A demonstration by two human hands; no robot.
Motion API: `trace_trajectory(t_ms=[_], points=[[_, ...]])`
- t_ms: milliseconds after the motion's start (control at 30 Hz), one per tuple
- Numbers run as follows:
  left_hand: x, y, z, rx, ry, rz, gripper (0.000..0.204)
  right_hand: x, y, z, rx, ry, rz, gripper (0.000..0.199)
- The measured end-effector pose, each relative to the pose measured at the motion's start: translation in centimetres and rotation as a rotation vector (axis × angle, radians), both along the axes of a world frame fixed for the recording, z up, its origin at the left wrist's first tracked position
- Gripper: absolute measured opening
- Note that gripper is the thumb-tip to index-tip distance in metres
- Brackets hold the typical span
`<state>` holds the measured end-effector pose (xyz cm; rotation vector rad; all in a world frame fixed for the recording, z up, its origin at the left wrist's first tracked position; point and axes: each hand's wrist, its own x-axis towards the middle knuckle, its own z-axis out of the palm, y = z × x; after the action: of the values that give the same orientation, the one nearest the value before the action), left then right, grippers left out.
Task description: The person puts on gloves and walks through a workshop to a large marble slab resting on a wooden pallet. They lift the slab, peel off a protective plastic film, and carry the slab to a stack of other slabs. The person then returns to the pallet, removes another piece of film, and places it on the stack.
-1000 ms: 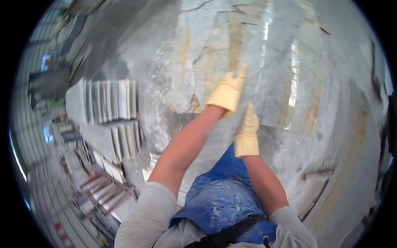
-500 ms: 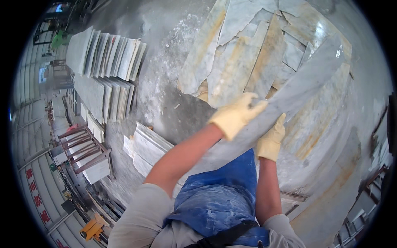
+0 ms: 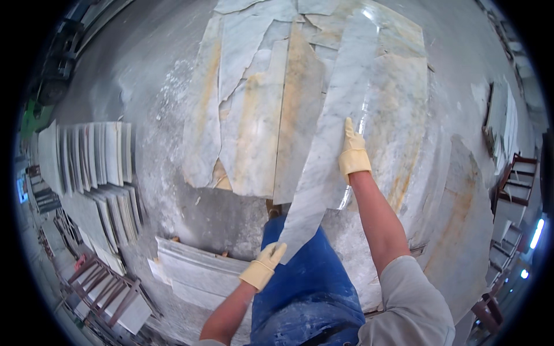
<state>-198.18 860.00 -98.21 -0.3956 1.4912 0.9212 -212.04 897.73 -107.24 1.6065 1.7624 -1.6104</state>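
A long, narrow strip of grey-white marble (image 3: pixel 332 124) slants from my waist up and away over other stone pieces. My left hand (image 3: pixel 264 266), in a cream rubber glove, is closed on the strip's near corner. Farther along, my gloved right hand (image 3: pixel 354 151) holds its right edge, one finger stretched along the top face and the other fingers hidden at the edge. Beneath and beside the strip lie broken marble slabs (image 3: pixel 248 127) with yellow-brown streaks, laid edge to edge.
Upright rows of marble slabs (image 3: pixel 95 153) stand at the left, a brown rack (image 3: pixel 109 288) nearer me. Low stacked slabs (image 3: pixel 196 268) lie left of my blue apron (image 3: pixel 311 294). A large stained slab (image 3: pixel 459 225) leans at the right, near another brown frame (image 3: pixel 517 179).
My left hand has moved from the strip's middle to its near end. My right hand has shifted farther along the right edge. The strip now points more straight ahead; my view has turned right.
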Motion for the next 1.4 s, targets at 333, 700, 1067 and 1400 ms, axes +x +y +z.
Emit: trace_trajectory(t_ms=[333,700,1067,1400], points=[[-1.7,13.0,-17.8,-0.089,-0.221,0.123,0.064,-2.8,10.5,-21.1,0.163,-0.036,0.233,0.074],[1.3,20.7,-34.3,-0.039,-0.193,0.410,0.054,-4.0,19.3,-36.8,0.279,-0.040,0.461,0.057],[2.0,22.0,-38.3,-0.010,-0.152,0.155,0.063,2.9,21.2,-29.0,0.707,0.093,1.148,0.036],[9.1,19.3,-46.3,0.108,-0.274,0.635,0.068,16.4,12.5,-27.5,0.068,-0.343,0.269,0.050]])
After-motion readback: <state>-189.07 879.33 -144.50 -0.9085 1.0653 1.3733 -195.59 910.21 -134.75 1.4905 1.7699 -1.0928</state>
